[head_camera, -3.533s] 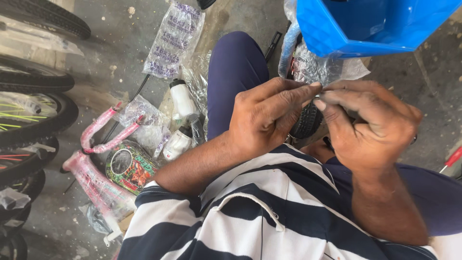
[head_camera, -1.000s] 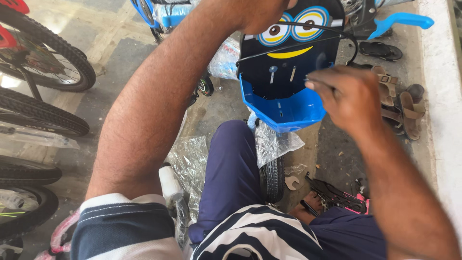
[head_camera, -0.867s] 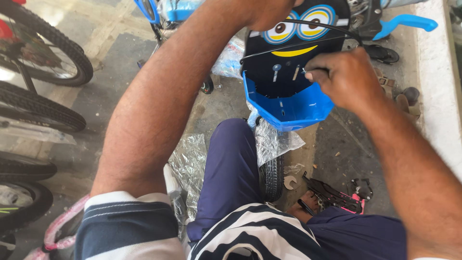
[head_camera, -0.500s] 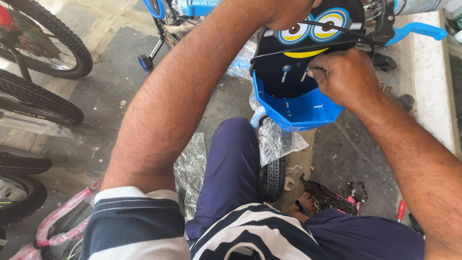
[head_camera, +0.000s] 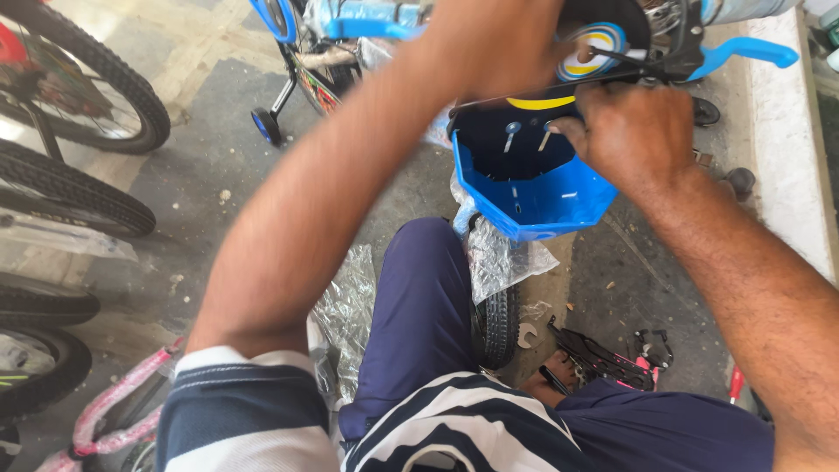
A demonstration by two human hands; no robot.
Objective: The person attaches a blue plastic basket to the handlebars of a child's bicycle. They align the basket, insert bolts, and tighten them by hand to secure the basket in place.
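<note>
Basket [head_camera: 533,188] on front of small bicycle [head_camera: 350,52], above front tyre [head_camera: 498,323]. Right hand [head_camera: 634,131] at basket's rear rim; left hand [head_camera: 498,44] above basket. Big wheels [head_camera: 83,140] at floor's left edge. Kerb [head_camera: 786,149] right.

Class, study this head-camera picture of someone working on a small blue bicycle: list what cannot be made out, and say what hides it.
1. Head view: what the right hand grips at the blue basket; its own fingers cover it.
2. Head view: the left hand is motion-blurred and cut by the top edge, so its hold is unclear.
3. Head view: the front wheel is mostly hidden by plastic wrap and the basket.
</note>
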